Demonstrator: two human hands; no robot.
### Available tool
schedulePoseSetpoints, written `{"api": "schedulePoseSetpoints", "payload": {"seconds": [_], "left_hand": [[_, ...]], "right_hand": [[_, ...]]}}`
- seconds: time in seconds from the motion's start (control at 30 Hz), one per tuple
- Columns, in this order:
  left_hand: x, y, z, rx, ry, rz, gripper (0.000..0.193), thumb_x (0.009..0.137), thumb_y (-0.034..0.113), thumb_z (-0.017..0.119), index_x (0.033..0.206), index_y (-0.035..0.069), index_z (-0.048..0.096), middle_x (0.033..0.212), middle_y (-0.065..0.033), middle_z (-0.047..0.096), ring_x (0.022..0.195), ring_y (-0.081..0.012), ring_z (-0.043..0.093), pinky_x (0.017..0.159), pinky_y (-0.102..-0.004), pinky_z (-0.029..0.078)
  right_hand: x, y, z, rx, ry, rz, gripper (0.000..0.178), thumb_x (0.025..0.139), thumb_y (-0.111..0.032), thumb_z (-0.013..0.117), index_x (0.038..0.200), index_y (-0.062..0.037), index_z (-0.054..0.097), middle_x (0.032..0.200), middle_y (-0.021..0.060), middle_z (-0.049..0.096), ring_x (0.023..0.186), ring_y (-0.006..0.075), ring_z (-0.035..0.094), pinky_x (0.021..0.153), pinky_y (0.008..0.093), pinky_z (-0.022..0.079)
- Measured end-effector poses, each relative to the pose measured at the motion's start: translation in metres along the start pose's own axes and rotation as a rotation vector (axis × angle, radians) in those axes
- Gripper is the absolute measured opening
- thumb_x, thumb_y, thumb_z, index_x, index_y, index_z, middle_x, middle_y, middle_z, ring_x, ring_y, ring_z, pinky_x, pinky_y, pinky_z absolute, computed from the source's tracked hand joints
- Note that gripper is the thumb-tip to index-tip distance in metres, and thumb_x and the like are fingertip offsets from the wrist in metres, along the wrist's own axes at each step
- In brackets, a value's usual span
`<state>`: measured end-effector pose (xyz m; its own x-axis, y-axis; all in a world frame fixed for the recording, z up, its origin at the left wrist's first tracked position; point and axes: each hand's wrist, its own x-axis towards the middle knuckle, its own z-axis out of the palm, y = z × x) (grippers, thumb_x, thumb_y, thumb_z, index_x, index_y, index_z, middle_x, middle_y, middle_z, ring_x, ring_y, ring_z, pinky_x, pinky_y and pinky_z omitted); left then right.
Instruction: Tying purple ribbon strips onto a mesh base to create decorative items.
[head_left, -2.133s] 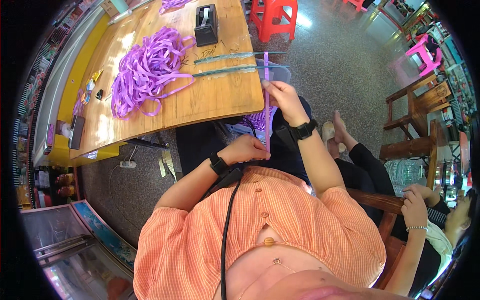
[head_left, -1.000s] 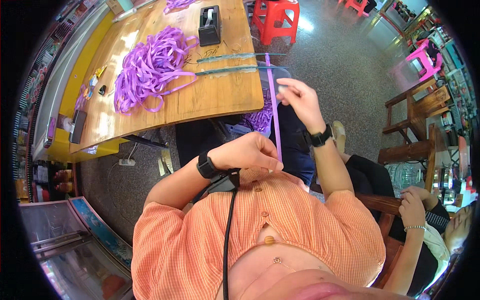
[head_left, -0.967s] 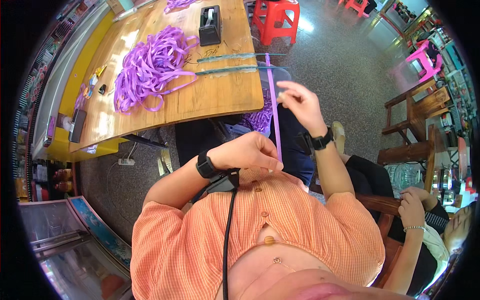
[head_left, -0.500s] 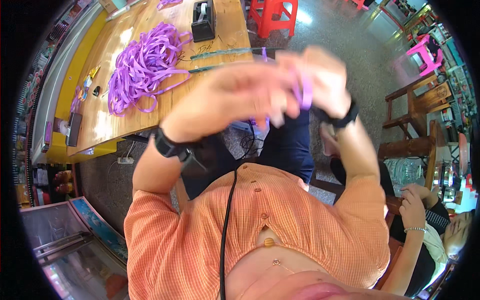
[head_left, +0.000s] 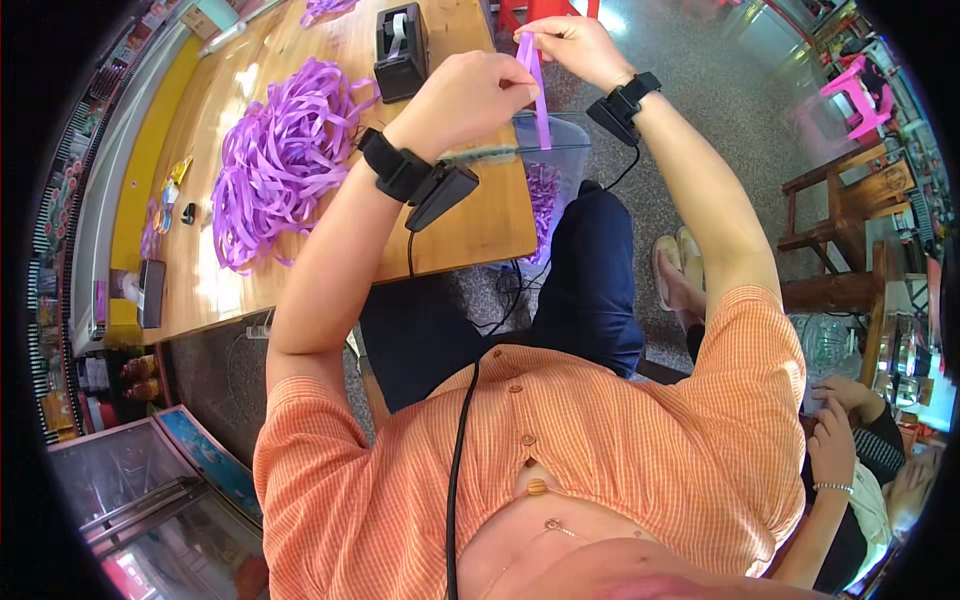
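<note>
A narrow purple ribbon (head_left: 542,118) stands stretched between my hands and a thin rod (head_left: 485,153) that sticks out past the table edge. My right hand (head_left: 580,48) pinches the ribbon's upper end between thumb and fingers. Lower down, my left hand (head_left: 462,98) is closed in a pinch at the ribbon's side. The ribbon's lower end meets the rod; whether it is looped around it I cannot tell. On the table to the left lies a big tangled heap of purple ribbon loops (head_left: 285,160).
A black tape dispenser (head_left: 401,55) stands on the wooden table (head_left: 480,235). Below the rod, a clear plastic bin (head_left: 572,165) holds more purple ribbon. A red stool (head_left: 515,15) and a wooden chair (head_left: 835,205) stand beyond. Another person's arm (head_left: 832,450) shows at lower right.
Both hands have moved up and away from me, from a blurred position close together over my lap. The ribbon is now drawn straight above the rod, and the bin has come into view.
</note>
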<state>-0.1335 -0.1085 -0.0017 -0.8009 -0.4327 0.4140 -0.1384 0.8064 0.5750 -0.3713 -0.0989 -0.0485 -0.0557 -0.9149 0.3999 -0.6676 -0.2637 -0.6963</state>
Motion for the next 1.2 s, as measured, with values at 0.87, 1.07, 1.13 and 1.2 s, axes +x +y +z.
{"api": "schedulePoseSetpoints", "payload": {"seconds": [0.87, 1.07, 1.13, 1.2], "left_hand": [[0.012, -0.046, 0.032, 0.099, -0.265, 0.022, 0.031, 0.092, 0.031, 0.057, 0.100, 0.006, 0.073, 0.097, -0.0145, 0.071, 0.094, -0.0329, 0.066, 0.085, -0.0394, 0.051], [0.011, -0.042, 0.035, 0.097, -0.268, -0.028, 0.030, 0.093, 0.029, 0.059, 0.103, 0.004, 0.073, 0.103, -0.0142, 0.071, 0.097, -0.0321, 0.066, 0.088, -0.0371, 0.050], [0.010, -0.039, 0.034, 0.107, -0.294, -0.063, 0.030, 0.093, 0.029, 0.060, 0.104, 0.004, 0.073, 0.102, -0.0146, 0.071, 0.097, -0.0309, 0.067, 0.088, -0.0367, 0.050], [0.009, -0.041, 0.033, 0.101, -0.286, -0.057, 0.030, 0.093, 0.028, 0.060, 0.104, 0.004, 0.073, 0.102, -0.0148, 0.071, 0.097, -0.0304, 0.067, 0.088, -0.0365, 0.050]], "right_hand": [[-0.138, 0.029, 0.085, 0.678, -0.101, 0.488, 0.022, 0.086, -0.012, 0.057, 0.106, -0.0049, 0.064, 0.090, 0.0018, 0.063, 0.077, 0.0101, 0.059, 0.067, 0.0260, 0.050], [-0.161, 0.019, 0.100, 0.648, -0.086, 0.516, 0.033, 0.086, -0.014, 0.064, 0.118, -0.0045, 0.063, 0.096, 0.0001, 0.065, 0.079, 0.0088, 0.058, 0.068, 0.0230, 0.047], [-0.166, 0.012, 0.105, 0.599, -0.069, 0.545, 0.037, 0.086, -0.015, 0.067, 0.121, -0.0049, 0.062, 0.101, 0.0010, 0.066, 0.080, 0.0086, 0.058, 0.068, 0.0232, 0.047], [-0.174, 0.018, 0.119, 0.567, 0.157, 0.465, 0.044, 0.085, -0.014, 0.072, 0.127, -0.0060, 0.060, 0.111, 0.0038, 0.065, 0.082, 0.0088, 0.059, 0.070, 0.0241, 0.049]]}}
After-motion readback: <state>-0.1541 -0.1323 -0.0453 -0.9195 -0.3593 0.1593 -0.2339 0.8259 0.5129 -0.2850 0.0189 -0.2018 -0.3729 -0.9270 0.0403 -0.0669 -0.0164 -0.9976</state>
